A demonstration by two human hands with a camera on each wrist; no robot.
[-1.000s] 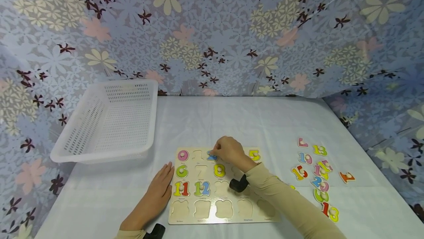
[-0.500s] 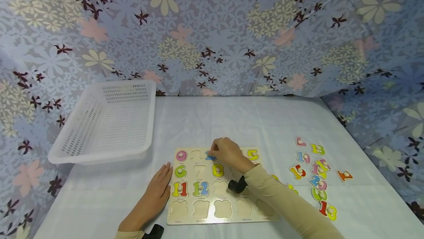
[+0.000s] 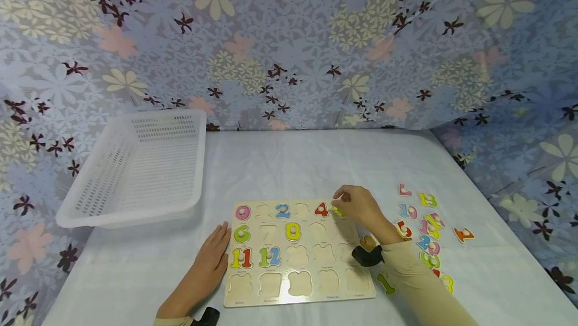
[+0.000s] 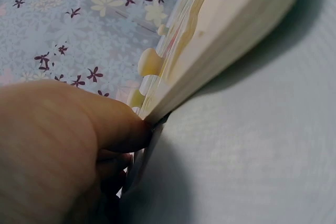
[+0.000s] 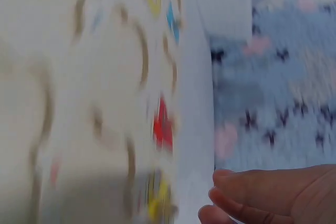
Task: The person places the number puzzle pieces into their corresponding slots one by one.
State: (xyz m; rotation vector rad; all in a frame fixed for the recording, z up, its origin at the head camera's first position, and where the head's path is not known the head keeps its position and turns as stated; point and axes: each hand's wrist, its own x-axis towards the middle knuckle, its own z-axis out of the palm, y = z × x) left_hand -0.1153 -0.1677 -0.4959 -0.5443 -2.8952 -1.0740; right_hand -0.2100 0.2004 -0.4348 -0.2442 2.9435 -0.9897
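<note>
Wooden board (image 3: 282,249) touches left hand (image 3: 208,260), near right hand (image 3: 360,207).

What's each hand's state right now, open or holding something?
Left hand: open, fingers straight, at the left edge of the puzzle board.
Right hand: open, fingers loosely curled, holding nothing visible.

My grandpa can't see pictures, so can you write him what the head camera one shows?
A person's right hand hovers over the top right corner of a partly filled number puzzle, and the left hand rests at its left edge. Loose number pieces lie to the right on the white table, with a white basket at left.
</note>
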